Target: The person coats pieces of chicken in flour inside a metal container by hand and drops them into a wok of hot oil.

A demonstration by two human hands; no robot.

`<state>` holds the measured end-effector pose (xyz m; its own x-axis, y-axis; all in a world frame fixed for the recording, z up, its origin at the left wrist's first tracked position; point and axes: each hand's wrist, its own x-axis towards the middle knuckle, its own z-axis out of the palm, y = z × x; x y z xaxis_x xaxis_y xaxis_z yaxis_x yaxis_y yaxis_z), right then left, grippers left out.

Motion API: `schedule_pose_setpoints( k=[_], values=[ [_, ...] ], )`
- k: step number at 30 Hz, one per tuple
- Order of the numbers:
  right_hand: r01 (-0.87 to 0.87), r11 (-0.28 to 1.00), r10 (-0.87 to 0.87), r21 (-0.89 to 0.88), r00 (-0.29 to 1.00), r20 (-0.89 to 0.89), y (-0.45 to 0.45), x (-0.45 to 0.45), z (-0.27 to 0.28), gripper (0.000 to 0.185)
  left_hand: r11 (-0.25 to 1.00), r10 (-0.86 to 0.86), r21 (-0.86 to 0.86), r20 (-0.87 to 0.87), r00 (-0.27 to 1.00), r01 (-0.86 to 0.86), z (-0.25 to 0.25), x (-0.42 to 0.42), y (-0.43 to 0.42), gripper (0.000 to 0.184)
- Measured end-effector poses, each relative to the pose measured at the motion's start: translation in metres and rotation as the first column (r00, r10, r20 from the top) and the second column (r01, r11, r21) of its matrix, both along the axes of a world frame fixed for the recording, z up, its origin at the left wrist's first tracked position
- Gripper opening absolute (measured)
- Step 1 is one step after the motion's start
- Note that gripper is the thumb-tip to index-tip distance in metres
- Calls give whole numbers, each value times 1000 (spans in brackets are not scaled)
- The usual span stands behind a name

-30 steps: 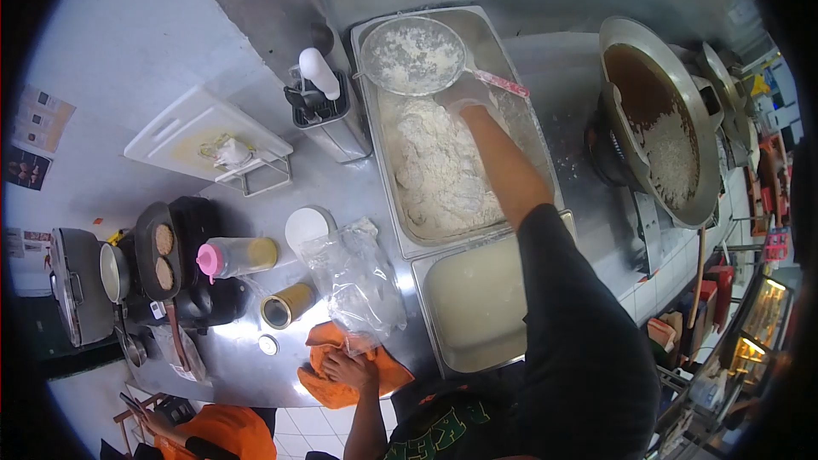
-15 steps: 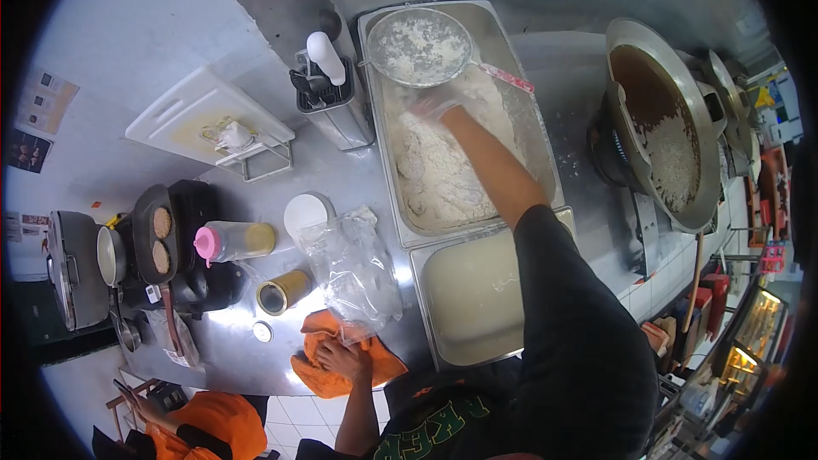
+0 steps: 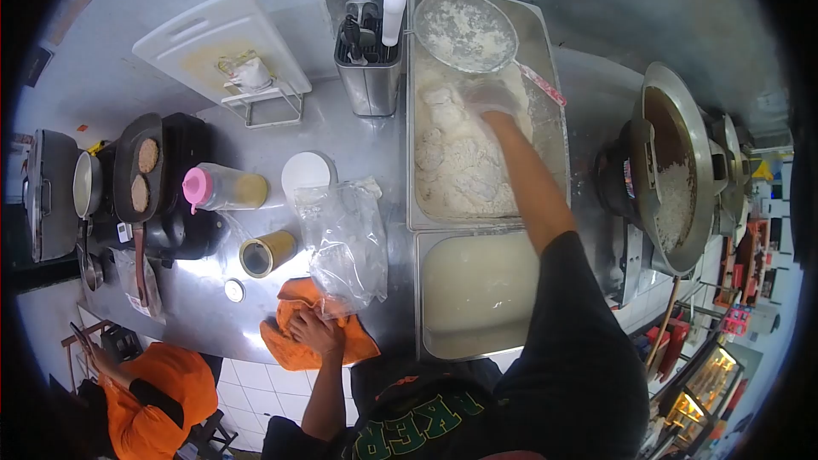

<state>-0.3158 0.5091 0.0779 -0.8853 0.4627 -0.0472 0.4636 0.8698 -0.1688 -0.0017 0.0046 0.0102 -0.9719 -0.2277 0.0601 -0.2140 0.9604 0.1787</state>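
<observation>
My left hand (image 3: 315, 332) rests on an orange cloth (image 3: 290, 349) at the counter's front edge, its fingers spread and bent over the fabric. My right hand (image 3: 494, 100), blurred and whitish, is in the flour of a deep metal tray (image 3: 558, 153), just below a round sieve (image 3: 466, 31) with a red and white handle. Its fingers cannot be made out. Flour-coated pieces (image 3: 460, 158) lie in the flour beside it. A second metal tray (image 3: 477, 290) of cloudy pale liquid adjoins the flour tray.
A large wok (image 3: 673, 170) stands at right. Left are a plastic bag (image 3: 345, 247), pink-capped bottle (image 3: 226, 188), open can (image 3: 267, 254), white lid (image 3: 307, 175), utensil holder (image 3: 369, 81), cutting board (image 3: 221, 51) and pan with patties (image 3: 141, 166). Someone in orange (image 3: 162, 392) is at lower left.
My right hand has shifted within the flour, away from the tray's left side. My left hand stays on the cloth. The view has turned, moving the wok lower in the frame.
</observation>
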Motion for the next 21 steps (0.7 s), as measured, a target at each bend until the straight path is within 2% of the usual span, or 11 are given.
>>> schedule_pose_setpoints(
  k=[1,3,6,7,9,12,13,15,16,19,21],
  values=[
    [-4,1000,4,3,1000,7,-7,1,8,53,1000,-4,-21,-31,1000,3,0,0,1,43],
    [-153,965,199,-212,955,218,-15,9,28,54,999,-13,-36,-54,998,11,1,-3,2,43],
    [-163,935,282,-315,880,383,-19,36,69,49,1000,-8,-10,-27,1000,8,2,-2,2,43],
    [-165,933,289,-319,872,394,-16,41,77,49,1000,-1,-12,-14,1000,1,3,-1,2,43],
    [-184,855,285,-484,948,143,0,54,89,49,1000,0,0,-28,1000,0,7,-2,1,44],
    [-319,878,349,-356,937,21,71,44,6,55,1000,3,-17,-9,1000,-3,-1,0,0,44],
    [-316,880,342,-355,939,14,58,49,14,55,999,0,-32,-6,1000,0,-2,-1,-2,44],
    [208,854,-94,-478,963,251,14,60,36,64,1000,-15,-26,-26,1000,14,-4,-1,-3,44],
    [21,933,88,-359,955,285,11,60,27,67,1000,-19,-21,-34,999,18,-4,1,-3,44],
    [-101,933,217,-345,923,318,-4,69,21,73,1000,-3,-28,-9,1000,3,3,0,2,45],
    [-69,919,212,-388,917,338,-10,80,32,72,1000,-14,-20,-25,1000,13,-1,2,2,45]
  ],
)
